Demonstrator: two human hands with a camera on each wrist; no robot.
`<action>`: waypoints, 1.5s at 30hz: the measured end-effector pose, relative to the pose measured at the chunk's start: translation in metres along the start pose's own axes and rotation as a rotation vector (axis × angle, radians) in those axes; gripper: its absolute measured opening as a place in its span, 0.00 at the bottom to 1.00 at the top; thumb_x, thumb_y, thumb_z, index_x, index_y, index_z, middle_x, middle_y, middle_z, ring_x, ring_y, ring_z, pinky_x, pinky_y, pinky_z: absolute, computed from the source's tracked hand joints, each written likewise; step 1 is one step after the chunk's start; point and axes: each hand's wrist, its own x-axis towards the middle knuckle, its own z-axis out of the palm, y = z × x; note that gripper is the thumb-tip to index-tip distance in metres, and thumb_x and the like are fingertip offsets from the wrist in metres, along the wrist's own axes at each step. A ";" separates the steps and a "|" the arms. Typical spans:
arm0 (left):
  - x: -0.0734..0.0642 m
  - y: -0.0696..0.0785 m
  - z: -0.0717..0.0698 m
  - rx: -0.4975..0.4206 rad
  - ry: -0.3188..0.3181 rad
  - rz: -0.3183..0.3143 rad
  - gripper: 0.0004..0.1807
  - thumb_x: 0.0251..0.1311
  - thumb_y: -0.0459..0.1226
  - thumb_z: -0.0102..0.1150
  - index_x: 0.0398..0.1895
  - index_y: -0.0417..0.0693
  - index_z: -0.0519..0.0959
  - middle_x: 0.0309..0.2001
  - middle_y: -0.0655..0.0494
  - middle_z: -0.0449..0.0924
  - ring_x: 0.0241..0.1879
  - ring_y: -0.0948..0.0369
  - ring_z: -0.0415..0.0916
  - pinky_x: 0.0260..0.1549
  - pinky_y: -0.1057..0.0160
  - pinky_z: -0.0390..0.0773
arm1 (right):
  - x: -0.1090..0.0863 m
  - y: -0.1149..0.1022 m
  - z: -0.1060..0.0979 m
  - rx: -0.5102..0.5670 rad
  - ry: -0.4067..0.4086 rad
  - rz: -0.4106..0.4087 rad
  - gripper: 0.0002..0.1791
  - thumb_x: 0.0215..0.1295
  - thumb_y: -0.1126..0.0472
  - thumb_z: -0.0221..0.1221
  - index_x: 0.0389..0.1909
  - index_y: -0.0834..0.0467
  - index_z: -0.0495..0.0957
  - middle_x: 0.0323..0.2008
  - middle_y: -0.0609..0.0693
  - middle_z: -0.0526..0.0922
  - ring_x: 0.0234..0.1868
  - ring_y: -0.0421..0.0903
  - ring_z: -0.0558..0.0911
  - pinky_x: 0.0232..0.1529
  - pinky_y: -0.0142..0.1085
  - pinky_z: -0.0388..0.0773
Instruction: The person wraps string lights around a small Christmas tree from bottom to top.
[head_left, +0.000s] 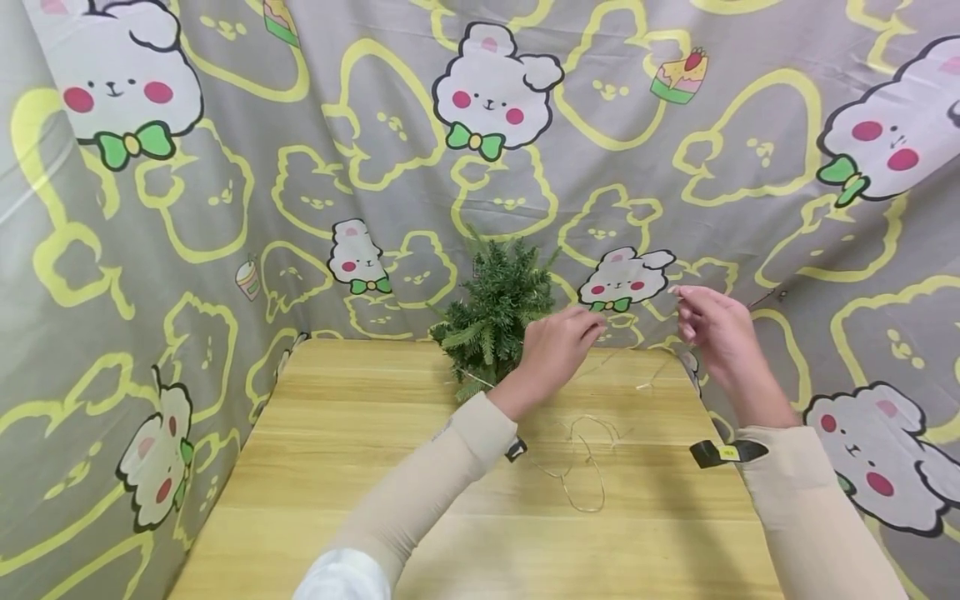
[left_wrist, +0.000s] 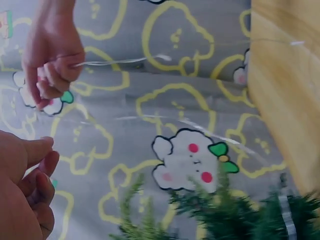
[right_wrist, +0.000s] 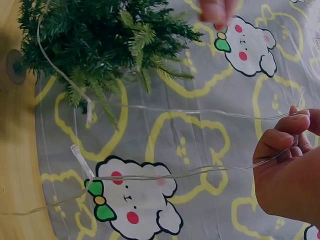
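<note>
A small green artificial Christmas tree (head_left: 495, 304) stands at the back of the table, its wooden base (right_wrist: 10, 70) partly showing in the right wrist view. Thin clear string lights (right_wrist: 190, 111) lie against its branches and stretch across to my right hand (head_left: 716, 329), which pinches the wire between thumb and fingertips. Small clear bulbs (right_wrist: 82, 161) dot the wire. My left hand (head_left: 562, 346) is raised just right of the tree, partly covering it in the head view. Its fingers (left_wrist: 42, 187) are loosely bent, with no wire visible between them.
More of the light wire (head_left: 585, 475) lies in loose loops on the wooden table (head_left: 337, 500). A grey curtain (head_left: 405, 192) with cartoon rabbits hangs behind the table and along its sides. Black straps (head_left: 727, 452) are on the wrists.
</note>
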 end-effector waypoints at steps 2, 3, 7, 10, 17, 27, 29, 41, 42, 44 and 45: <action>0.012 0.002 -0.003 0.006 -0.008 0.013 0.11 0.72 0.48 0.57 0.49 0.64 0.86 0.42 0.70 0.86 0.25 0.73 0.77 0.15 0.77 0.61 | 0.002 0.002 0.003 -0.032 0.007 0.004 0.11 0.75 0.66 0.55 0.36 0.60 0.86 0.21 0.46 0.78 0.17 0.39 0.71 0.19 0.29 0.68; 0.018 0.002 -0.005 0.004 -0.008 0.020 0.11 0.72 0.48 0.56 0.50 0.64 0.86 0.42 0.70 0.86 0.25 0.73 0.77 0.15 0.77 0.62 | 0.002 0.003 0.005 -0.064 0.012 0.006 0.10 0.75 0.65 0.56 0.36 0.59 0.86 0.21 0.46 0.77 0.17 0.39 0.71 0.19 0.29 0.68; 0.044 0.004 -0.013 -0.004 -0.022 0.034 0.12 0.72 0.50 0.57 0.51 0.65 0.86 0.46 0.69 0.87 0.25 0.73 0.76 0.16 0.75 0.63 | 0.005 0.008 0.013 -0.235 0.052 -0.004 0.08 0.73 0.61 0.60 0.36 0.56 0.86 0.21 0.44 0.76 0.17 0.38 0.70 0.18 0.28 0.67; 0.061 0.007 -0.019 -0.018 -0.066 0.051 0.13 0.72 0.50 0.56 0.52 0.65 0.86 0.50 0.68 0.86 0.26 0.72 0.77 0.18 0.74 0.65 | 0.007 0.012 0.018 -0.408 0.076 -0.019 0.07 0.71 0.57 0.62 0.34 0.54 0.85 0.21 0.44 0.76 0.18 0.38 0.69 0.18 0.29 0.66; 0.079 0.009 -0.023 0.010 -0.249 0.085 0.12 0.71 0.52 0.55 0.50 0.69 0.85 0.45 0.73 0.82 0.32 0.73 0.76 0.24 0.70 0.68 | 0.010 0.013 0.030 -0.588 0.068 -0.020 0.10 0.71 0.52 0.62 0.34 0.54 0.82 0.23 0.43 0.76 0.21 0.40 0.67 0.22 0.32 0.67; 0.085 0.002 -0.018 0.064 -0.320 0.111 0.12 0.72 0.51 0.55 0.52 0.73 0.85 0.55 0.75 0.84 0.68 0.69 0.70 0.23 0.69 0.67 | 0.011 0.012 0.034 -0.771 0.043 -0.076 0.13 0.73 0.49 0.59 0.40 0.55 0.80 0.25 0.45 0.75 0.21 0.40 0.71 0.22 0.32 0.70; 0.086 0.001 -0.019 0.065 -0.318 0.123 0.11 0.72 0.51 0.55 0.51 0.73 0.85 0.54 0.75 0.84 0.68 0.69 0.71 0.24 0.68 0.67 | 0.011 0.011 0.036 -0.835 0.044 -0.101 0.15 0.74 0.49 0.58 0.43 0.58 0.80 0.25 0.45 0.75 0.21 0.40 0.72 0.22 0.32 0.71; 0.093 -0.005 -0.021 0.088 -0.324 0.159 0.09 0.71 0.51 0.58 0.45 0.70 0.86 0.44 0.76 0.84 0.36 0.73 0.79 0.30 0.66 0.74 | 0.008 0.008 0.048 -1.115 0.117 -0.210 0.21 0.74 0.46 0.57 0.47 0.62 0.83 0.31 0.52 0.83 0.25 0.48 0.81 0.26 0.30 0.76; 0.094 -0.006 -0.022 0.093 -0.318 0.165 0.08 0.71 0.51 0.57 0.45 0.69 0.86 0.44 0.76 0.84 0.36 0.73 0.79 0.30 0.66 0.74 | 0.007 0.007 0.048 -1.113 0.116 -0.205 0.22 0.74 0.45 0.57 0.47 0.61 0.83 0.32 0.53 0.84 0.25 0.49 0.81 0.27 0.30 0.76; 0.097 -0.007 -0.024 0.101 -0.307 0.168 0.08 0.72 0.49 0.57 0.44 0.69 0.86 0.42 0.75 0.84 0.35 0.73 0.78 0.30 0.66 0.73 | 0.005 0.006 0.049 -1.104 0.114 -0.194 0.24 0.73 0.43 0.57 0.47 0.61 0.83 0.32 0.53 0.83 0.25 0.48 0.81 0.27 0.30 0.76; 0.098 -0.008 -0.025 0.108 -0.300 0.169 0.08 0.73 0.48 0.56 0.43 0.68 0.86 0.41 0.74 0.84 0.34 0.73 0.77 0.30 0.66 0.73 | 0.004 0.006 0.049 -1.093 0.114 -0.189 0.24 0.72 0.42 0.57 0.46 0.60 0.83 0.31 0.52 0.83 0.25 0.47 0.81 0.27 0.30 0.77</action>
